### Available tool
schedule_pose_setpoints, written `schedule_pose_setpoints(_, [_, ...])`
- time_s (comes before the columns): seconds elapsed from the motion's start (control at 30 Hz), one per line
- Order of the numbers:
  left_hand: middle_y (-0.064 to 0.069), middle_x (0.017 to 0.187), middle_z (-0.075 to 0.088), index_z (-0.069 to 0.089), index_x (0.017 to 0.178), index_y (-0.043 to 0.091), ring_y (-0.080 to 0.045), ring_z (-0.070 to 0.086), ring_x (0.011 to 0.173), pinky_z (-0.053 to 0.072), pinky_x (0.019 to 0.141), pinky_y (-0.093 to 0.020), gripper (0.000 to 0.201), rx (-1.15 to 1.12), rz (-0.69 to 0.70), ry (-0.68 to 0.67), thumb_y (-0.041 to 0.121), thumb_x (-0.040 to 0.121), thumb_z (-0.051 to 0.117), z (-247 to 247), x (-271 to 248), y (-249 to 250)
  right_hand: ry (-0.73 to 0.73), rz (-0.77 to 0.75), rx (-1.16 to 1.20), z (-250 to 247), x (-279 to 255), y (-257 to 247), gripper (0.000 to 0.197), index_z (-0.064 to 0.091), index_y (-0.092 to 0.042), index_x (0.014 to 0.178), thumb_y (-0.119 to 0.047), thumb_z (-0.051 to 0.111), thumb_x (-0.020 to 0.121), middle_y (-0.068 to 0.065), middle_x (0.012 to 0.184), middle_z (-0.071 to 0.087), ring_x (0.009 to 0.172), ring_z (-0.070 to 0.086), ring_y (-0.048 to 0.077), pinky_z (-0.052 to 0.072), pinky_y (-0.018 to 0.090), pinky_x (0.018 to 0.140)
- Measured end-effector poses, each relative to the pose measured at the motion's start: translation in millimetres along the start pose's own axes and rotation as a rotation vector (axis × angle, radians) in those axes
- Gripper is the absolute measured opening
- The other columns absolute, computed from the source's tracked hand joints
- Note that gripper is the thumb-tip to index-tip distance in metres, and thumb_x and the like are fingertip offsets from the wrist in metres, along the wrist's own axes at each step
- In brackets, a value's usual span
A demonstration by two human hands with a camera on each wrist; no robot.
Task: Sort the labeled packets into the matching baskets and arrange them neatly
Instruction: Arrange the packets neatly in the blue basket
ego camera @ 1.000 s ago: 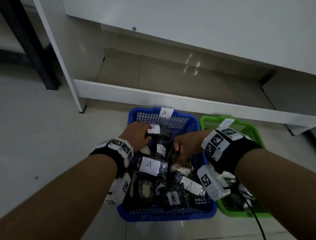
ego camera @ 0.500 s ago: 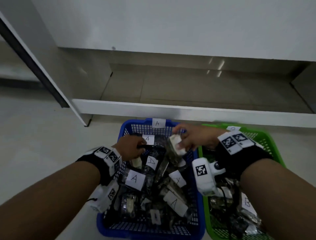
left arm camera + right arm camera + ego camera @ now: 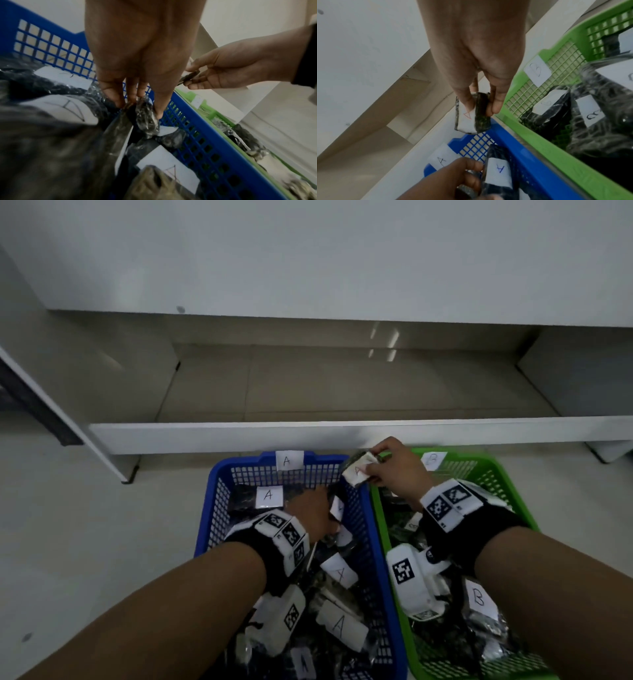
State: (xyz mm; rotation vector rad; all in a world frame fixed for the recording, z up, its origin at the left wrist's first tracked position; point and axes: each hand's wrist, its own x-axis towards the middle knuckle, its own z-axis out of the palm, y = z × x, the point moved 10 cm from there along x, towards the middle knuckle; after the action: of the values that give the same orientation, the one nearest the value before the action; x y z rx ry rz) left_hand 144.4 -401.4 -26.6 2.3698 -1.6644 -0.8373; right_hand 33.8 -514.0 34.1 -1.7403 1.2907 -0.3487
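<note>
a pale floor under a white shelf (image 3: 308,436) holds two baskets side by side: a blue basket (image 3: 363,529) tagged a and a green basket (image 3: 507,484) tagged b. the right hand (image 3: 394,465) pinches an a packet (image 3: 471,116) over their shared far corner, long axis hanging down. the left hand (image 3: 313,513), inside the blue one, pinches a standing packet (image 3: 145,115). five other a labels show there.

Left hand (image 3: 313,517) reaching down inside the blue basket (image 3: 368,529), fingertips (image 3: 118,100) pinching a packet (image 3: 145,115), right hand (image 3: 394,465) raised above the blue basket's far right corner, thumb and fingers gripping an A-labelled packet (image 3: 471,119)
</note>
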Motion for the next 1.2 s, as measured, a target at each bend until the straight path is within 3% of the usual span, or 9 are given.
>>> schedule_pose_setpoints(0.13, [-0.012, 0.12, 0.057, 0.045, 0.123, 0.005, -0.027, 0.056, 0.108, 0.046, 0.084, -0.031, 0.046, -0.246, 0.046, -0.056, 0.019, 0.084, 0.065, -8.7, 0.3, -7.7, 0.099, 0.028, -0.032, -11.0, -0.4, 0.8, 0.027, 0.056, -0.008, 0.089, -0.027, 0.071, 0.078, 0.013, 0.086, 0.067, 0.075, 0.067, 0.027, 0.057, 0.042, 0.068])
schedule_pose_setpoints(0.27, [-0.009, 0.121, 0.057, 0.047, 0.129, 0.01, -0.024, 0.056, 0.108, 0.047, 0.09, -0.031, 0.049, -0.476, 0.049, -0.047, 0.013, 0.084, 0.066, -40.8, -10.3, -34.7, 0.146, -0.037, -0.397, 6.5, -2.8, -18.1, 0.03, 0.054, -0.009, 0.091, -0.036, 0.065, 0.084, 0.01, 0.09, 0.06, 0.089, 0.058, 0.028, 0.042, 0.032, 0.071])
schedule_pose_setpoints(0.4, [-0.004, 0.123, 0.057, 0.048, 0.13, 0.016, -0.02, 0.057, 0.108, 0.047, 0.092, -0.031, 0.047, -0.328, 0.096, -0.008, 0.016, 0.086, 0.064, -71.6, -25.8, -71.8, 0.168, -0.166, -0.801, 42.4, 2.2, -33.2, 0.038, 0.06, -0.007, 0.104, -0.041, 0.059, 0.087, 0.015, 0.111, 0.057, 0.106, 0.053, 0.034, 0.043, 0.037, 0.086])
schedule_pose_setpoints(0.5, [-0.005, 0.124, 0.057, 0.052, 0.126, 0.015, -0.023, 0.055, 0.111, 0.044, 0.09, -0.03, 0.037, -0.179, 0.112, 0.108, 0.011, 0.089, 0.055, -97.7, -36.0, -99.1, 0.154, -0.103, -1.011, 57.9, 4.0, -29.8, 0.028, 0.062, -0.015, 0.106, -0.037, 0.052, 0.09, 0.008, 0.115, 0.059, 0.113, 0.05, 0.029, 0.037, 0.037, 0.094])
schedule_pose_setpoints(0.6, [-0.007, 0.122, 0.059, 0.055, 0.122, 0.016, -0.023, 0.055, 0.11, 0.045, 0.093, -0.034, 0.033, -0.157, 0.103, 0.221, 0.01, 0.09, 0.05, -114.7, -41.4, -120.8, 0.113, -0.069, -1.052, 71.3, 3.5, -27.2, 0.024, 0.055, -0.015, 0.112, -0.027, 0.048, 0.092, 0.006, 0.111, 0.062, 0.116, 0.047, 0.027, 0.026, 0.043, 0.105])
schedule_pose_setpoints(0.73, [-0.009, 0.124, 0.057, 0.051, 0.126, 0.014, -0.023, 0.053, 0.111, 0.042, 0.094, -0.033, 0.033, -0.182, 0.069, 0.233, 0.01, 0.094, 0.048, -110.3, -37.4, -131.1, 0.11, -0.194, -1.084, 83.2, -4.4, -31.0, 0.043, 0.036, -0.01, 0.13, -0.013, 0.046, 0.089, 0.009, 0.104, 0.065, 0.116, 0.045, 0.032, 0.028, 0.044, 0.097])
schedule_pose_setpoints(0.83, [-0.01, 0.125, 0.057, 0.05, 0.127, 0.014, -0.025, 0.054, 0.111, 0.044, 0.095, -0.037, 0.033, -0.187, 0.041, 0.238, 0.012, 0.095, 0.046, -105.8, -32.9, -131.3, 0.042, -0.208, -1.178, 90.0, -11.9, -23.2, 0.039, 0.038, -0.01, 0.128, -0.015, 0.043, 0.09, 0.011, 0.112, 0.063, 0.127, 0.032, 0.035, 0.026, 0.046, 0.099])
schedule_pose_setpoints(1.0, [-0.004, 0.122, 0.061, 0.053, 0.125, 0.02, -0.025, 0.055, 0.112, 0.041, 0.098, -0.042, 0.032, -0.097, -0.013, 0.278, 0.016, 0.094, 0.046, -107.8, -29.1, -132.6, 0.039, -0.264, -1.313, 98.0, -18.6, -14.5, 0.033, 0.05, -0.014, 0.122, -0.028, 0.045, 0.093, 0.008, 0.128, 0.045, 0.125, 0.031, 0.032, 0.027, 0.043, 0.098])
schedule_pose_setpoints(1.2, [-0.008, 0.111, 0.063, 0.058, 0.111, 0.016, -0.02, 0.059, 0.095, 0.046, 0.081, -0.027, 0.023, -0.462, -0.031, 0.239, 0.008, 0.09, 0.054, -111.3, -29.2, -136.8, 0.026, -0.27, -1.259, 100.8, -22.1, -17.3, 0.032, 0.051, -0.016, 0.121, -0.03, 0.041, 0.093, 0.006, 0.126, 0.05, 0.126, 0.029, 0.031, 0.022, 0.048, 0.102])
